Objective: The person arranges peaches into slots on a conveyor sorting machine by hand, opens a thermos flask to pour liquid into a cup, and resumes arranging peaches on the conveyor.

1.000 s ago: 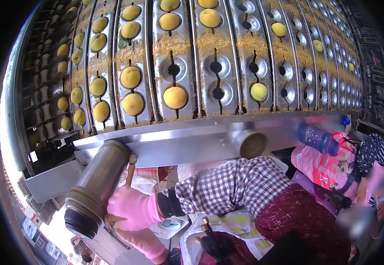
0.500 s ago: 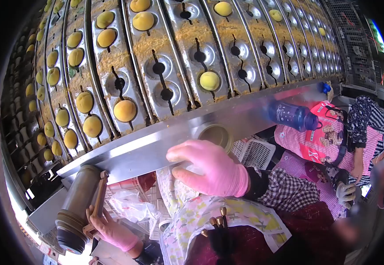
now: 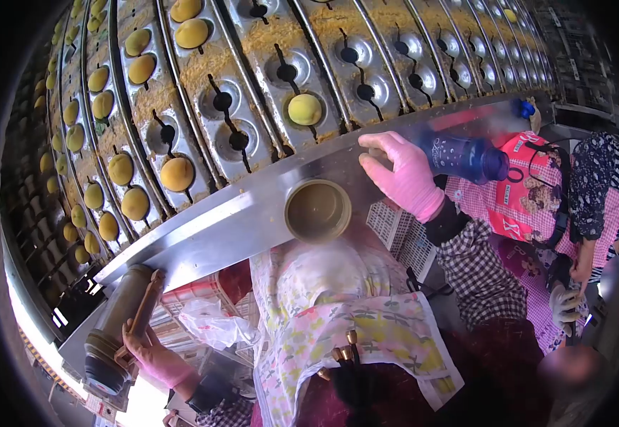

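Note:
My left hand, in a pink glove with bare-looking fingers, is closed round the brown handle of a large metal thermos flask, tilted at the lower left with its dark end toward me. My right hand, also pink-gloved, hovers over the metal ledge with thumb and fingers apart. Nothing shows between them. A dark blue bottle lies just to its right. A round metal cup stands at the ledge between my hands; its inside looks wet or partly filled. A flowered apron covers my lap.
Beyond the metal ledge runs a tray machine with rows of round slotted cups, several holding yellow peaches. A white plastic basket and a plastic bag sit below the ledge. Another person's gloved hand shows at right.
My right hand has moved right and up, away from the round cup, which now shows fully. The view has shifted, and the fruit rows appear further left. My left hand keeps the thermos handle.

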A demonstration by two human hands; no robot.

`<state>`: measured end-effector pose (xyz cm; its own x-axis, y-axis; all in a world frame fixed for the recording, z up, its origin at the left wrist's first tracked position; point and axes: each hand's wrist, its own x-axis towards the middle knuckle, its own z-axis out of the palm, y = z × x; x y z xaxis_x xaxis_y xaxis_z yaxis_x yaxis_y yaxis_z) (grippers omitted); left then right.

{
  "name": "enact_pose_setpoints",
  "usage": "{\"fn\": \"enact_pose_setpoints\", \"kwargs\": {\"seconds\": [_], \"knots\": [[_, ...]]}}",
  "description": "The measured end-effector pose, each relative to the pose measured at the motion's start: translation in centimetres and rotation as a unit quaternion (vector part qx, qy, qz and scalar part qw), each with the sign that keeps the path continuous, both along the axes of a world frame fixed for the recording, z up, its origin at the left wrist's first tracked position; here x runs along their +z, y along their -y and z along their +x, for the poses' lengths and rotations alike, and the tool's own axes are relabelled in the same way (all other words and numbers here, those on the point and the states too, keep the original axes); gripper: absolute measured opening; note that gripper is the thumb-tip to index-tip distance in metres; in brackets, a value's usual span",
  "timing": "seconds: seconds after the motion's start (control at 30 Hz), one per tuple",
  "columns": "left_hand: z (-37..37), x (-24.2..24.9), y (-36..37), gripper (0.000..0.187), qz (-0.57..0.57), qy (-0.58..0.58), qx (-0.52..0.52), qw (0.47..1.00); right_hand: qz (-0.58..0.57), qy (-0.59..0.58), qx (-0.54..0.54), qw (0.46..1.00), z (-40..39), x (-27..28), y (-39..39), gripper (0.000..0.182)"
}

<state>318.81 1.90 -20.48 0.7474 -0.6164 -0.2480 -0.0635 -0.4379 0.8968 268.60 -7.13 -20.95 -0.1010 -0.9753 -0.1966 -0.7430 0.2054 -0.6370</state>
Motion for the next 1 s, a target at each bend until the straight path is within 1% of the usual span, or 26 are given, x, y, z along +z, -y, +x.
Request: {"fn": "enact_pose_setpoints", "kwargs": {"seconds": [0.03,0.13,0.23,0.33,0.37,0.4,0.47,0.5,0.6,0.63,0.67,0.77,0.87,0.9,0.97,1.0], "knots": [[0.4,0.1,0.0,0.046,0.005,-0.004,0.007,1.000,-0.013,-0.052,0.028,0.998,-0.3,-0.5,1.0,0.032],[2.0,-0.7,-0.9,0.046,-0.005,-0.014,-0.036,0.999,-0.031,-0.137,0.115,0.983,0.0,-2.7,4.5,0.046],[2.2,-0.6,-1.0,0.045,-0.021,-0.033,-0.021,0.999,0.000,-0.244,0.206,0.948,1.3,-3.7,8.2,0.057],[4.3,-1.4,-1.3,0.045,0.006,-0.014,-0.034,0.999,0.008,-0.358,0.339,0.870,3.4,-4.9,11.0,0.064],[4.6,-1.4,-1.2,0.044,0.002,-0.021,-0.022,1.000,0.020,-0.388,0.368,0.845,4.2,-5.3,11.8,0.079],[4.8,-1.3,-1.0,0.044,-0.003,-0.029,-0.010,1.000,0.007,-0.394,0.396,0.829,4.8,-5.6,12.2,0.078],[5.8,-1.3,-0.9,0.043,-0.007,-0.042,0.005,0.999,0.063,-0.446,0.434,0.781,6.4,-6.5,13.2,0.070],[6.7,-1.4,-0.9,0.043,-0.007,-0.047,0.008,0.999,0.027,-0.437,0.424,0.793,6.7,-6.7,13.2,0.065],[9.8,-2.2,-1.1,0.042,-0.008,-0.052,0.017,0.998,0.050,-0.442,0.405,0.799,6.6,-7.4,13.1,0.067],[10.6,-2.5,-1.0,0.042,-0.005,-0.049,0.020,0.999,0.047,-0.438,0.390,0.809,6.4,-7.4,12.8,0.064],[11.5,-2.6,-0.9,0.042,-0.001,-0.044,0.024,0.999,0.013,-0.428,0.375,0.822,5.5,-8.2,12.4,0.052],[14.1,-3.1,-1.4,0.042,-0.030,-0.063,0.008,0.998,0.020,-0.357,0.237,0.903,5.3,-8.5,11.7,0.035],[15.6,-3.0,-1.0,0.042,-0.030,-0.064,0.024,0.997,0.026,-0.351,0.144,0.925,6.5,-9.0,11.0,0.035],[16.1,-3.1,-0.8,0.041,-0.013,-0.048,0.010,0.999,0.084,-0.352,0.130,0.923,6.7,-8.7,11.7,0.036],[17.2,-3.3,-0.9,0.039,0.018,-0.019,-0.015,1.000,0.126,-0.357,0.136,0.915,7.2,-8.2,12.8,0.045],[17.5,-3.5,-0.9,0.040,0.014,-0.018,-0.015,1.000,0.149,-0.359,0.139,0.911,7.2,-7.9,13.3,0.049]]}}
